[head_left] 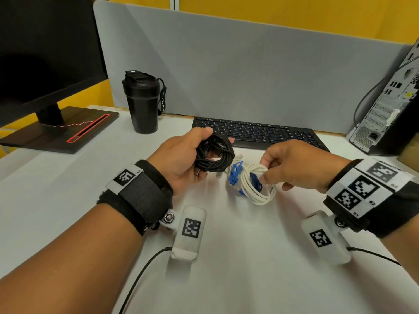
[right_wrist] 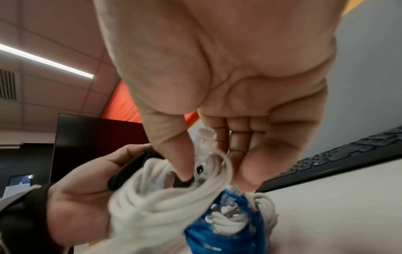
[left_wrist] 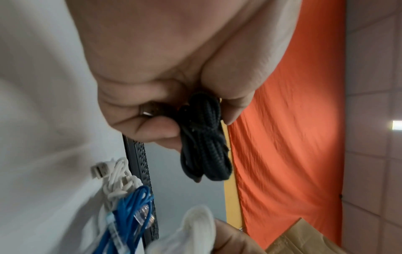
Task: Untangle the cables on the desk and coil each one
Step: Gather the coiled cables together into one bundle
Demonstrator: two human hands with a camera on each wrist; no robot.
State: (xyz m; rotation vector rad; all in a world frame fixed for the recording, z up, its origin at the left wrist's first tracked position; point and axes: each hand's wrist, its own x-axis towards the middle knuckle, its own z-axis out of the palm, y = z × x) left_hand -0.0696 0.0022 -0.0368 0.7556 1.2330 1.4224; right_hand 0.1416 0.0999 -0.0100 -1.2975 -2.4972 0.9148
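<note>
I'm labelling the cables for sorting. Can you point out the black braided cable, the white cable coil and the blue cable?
black braided cable [head_left: 214, 155]: head view, on the bundled loops.
white cable coil [head_left: 256, 189]: head view, on its looped strands.
blue cable [head_left: 234, 175]: head view, on the tangled blue strands.

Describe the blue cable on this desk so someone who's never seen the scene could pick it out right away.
Start at the black keyboard at the back of the white desk; just in front of it the two hands work over a cluster of cables. The blue cable lies tangled with the white cable that the right hand pinches. It is the only blue one; the black cable sits coiled in the left hand.
</note>
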